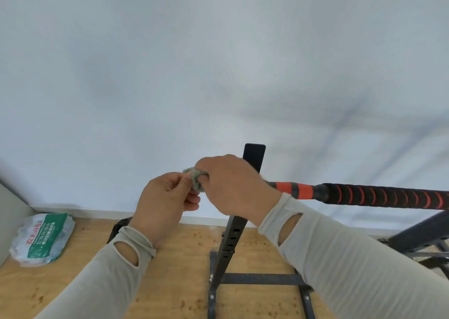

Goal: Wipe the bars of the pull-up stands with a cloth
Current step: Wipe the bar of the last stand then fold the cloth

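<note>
A small grey-green cloth [195, 178] is bunched between my two hands, just left of the black upright post [254, 155] of the pull-up stand. My left hand [162, 202] pinches the cloth's left side with thumb and fingers. My right hand [234, 187] curls round the cloth from the right and hides most of it, along with part of the post. The horizontal bar [364, 195], black with orange bands and an orange-striped grip, runs from behind my right hand to the right edge. Neither hand touches the bar's visible part.
The stand's black base frame [262, 279] spreads over the wooden floor below my arms. A shrink-wrapped pack of water bottles [43, 238] lies at the left by the white wall. More black frame parts [422, 236] sit at the right edge.
</note>
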`<state>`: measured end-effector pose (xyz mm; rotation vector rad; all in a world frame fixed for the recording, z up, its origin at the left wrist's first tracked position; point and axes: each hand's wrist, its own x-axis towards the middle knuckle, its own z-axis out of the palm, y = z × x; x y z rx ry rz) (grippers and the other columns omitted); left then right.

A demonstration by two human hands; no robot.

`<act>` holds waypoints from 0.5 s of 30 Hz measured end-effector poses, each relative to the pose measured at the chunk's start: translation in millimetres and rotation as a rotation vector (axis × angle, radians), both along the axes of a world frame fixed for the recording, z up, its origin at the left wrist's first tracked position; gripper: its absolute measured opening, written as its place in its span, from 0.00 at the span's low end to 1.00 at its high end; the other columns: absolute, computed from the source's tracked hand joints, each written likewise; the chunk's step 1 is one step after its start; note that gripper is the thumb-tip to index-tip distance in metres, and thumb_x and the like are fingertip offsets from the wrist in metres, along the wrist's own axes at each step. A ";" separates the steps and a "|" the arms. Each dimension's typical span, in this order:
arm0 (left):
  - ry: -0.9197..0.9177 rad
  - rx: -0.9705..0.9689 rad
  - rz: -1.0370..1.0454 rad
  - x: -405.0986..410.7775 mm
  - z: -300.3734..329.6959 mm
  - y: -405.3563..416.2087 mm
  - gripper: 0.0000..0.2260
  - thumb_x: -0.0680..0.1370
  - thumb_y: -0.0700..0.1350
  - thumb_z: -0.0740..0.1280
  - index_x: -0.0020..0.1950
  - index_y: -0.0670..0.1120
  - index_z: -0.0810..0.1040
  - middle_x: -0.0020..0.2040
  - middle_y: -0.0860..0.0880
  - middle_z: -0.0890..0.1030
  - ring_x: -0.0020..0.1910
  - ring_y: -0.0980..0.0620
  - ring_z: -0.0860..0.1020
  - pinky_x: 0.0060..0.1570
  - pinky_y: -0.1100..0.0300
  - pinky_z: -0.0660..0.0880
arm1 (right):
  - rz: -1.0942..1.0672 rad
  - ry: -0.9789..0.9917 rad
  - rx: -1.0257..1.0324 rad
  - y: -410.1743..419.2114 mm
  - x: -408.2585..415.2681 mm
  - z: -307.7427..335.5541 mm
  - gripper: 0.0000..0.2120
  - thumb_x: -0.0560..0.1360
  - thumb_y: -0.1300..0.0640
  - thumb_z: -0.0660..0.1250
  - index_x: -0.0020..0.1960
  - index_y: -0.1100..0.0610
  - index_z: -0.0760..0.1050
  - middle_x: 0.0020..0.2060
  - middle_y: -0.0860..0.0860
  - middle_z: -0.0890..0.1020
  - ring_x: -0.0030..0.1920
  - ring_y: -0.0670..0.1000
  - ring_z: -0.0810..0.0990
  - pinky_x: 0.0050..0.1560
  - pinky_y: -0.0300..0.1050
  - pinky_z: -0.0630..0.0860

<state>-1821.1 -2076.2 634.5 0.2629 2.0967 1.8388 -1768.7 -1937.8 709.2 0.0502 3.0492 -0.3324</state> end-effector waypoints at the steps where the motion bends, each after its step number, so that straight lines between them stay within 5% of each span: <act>1: 0.010 -0.013 0.003 0.3 0.2 0.1 0.13 0.83 0.48 0.65 0.45 0.43 0.84 0.36 0.44 0.85 0.36 0.46 0.85 0.39 0.59 0.82 | 0.010 0.011 0.022 5.6 2.8 -0.2 0.07 0.84 0.55 0.59 0.48 0.52 0.73 0.39 0.47 0.77 0.42 0.50 0.76 0.40 0.44 0.69; 6: -0.019 0.001 0.035 2.2 3.9 3.0 0.13 0.81 0.51 0.66 0.47 0.42 0.83 0.38 0.44 0.85 0.36 0.46 0.84 0.40 0.59 0.83 | -0.024 -0.140 0.244 50.9 33.2 23.4 0.09 0.79 0.65 0.59 0.45 0.54 0.73 0.38 0.46 0.74 0.38 0.48 0.71 0.37 0.39 0.67; 8: -0.018 -0.011 0.048 4.0 7.0 5.0 0.13 0.82 0.50 0.66 0.47 0.42 0.83 0.39 0.43 0.85 0.35 0.47 0.83 0.37 0.61 0.82 | -0.089 -0.058 0.181 60.3 43.5 29.4 0.09 0.81 0.59 0.59 0.43 0.53 0.73 0.36 0.45 0.75 0.39 0.48 0.74 0.36 0.40 0.67; 12: -0.025 -0.068 0.057 7.2 13.8 6.0 0.13 0.82 0.50 0.65 0.50 0.43 0.83 0.42 0.41 0.86 0.36 0.49 0.83 0.42 0.55 0.84 | -0.258 0.224 -0.397 60.6 57.2 30.7 0.14 0.81 0.48 0.65 0.41 0.55 0.75 0.37 0.52 0.79 0.34 0.50 0.76 0.39 0.50 0.76; 15: -0.037 -0.119 0.023 8.4 23.5 4.1 0.11 0.83 0.49 0.64 0.54 0.44 0.82 0.46 0.42 0.86 0.40 0.49 0.84 0.47 0.51 0.84 | -0.287 0.256 -0.648 54.0 66.1 28.7 0.16 0.80 0.47 0.67 0.43 0.60 0.77 0.41 0.59 0.82 0.40 0.61 0.81 0.43 0.60 0.83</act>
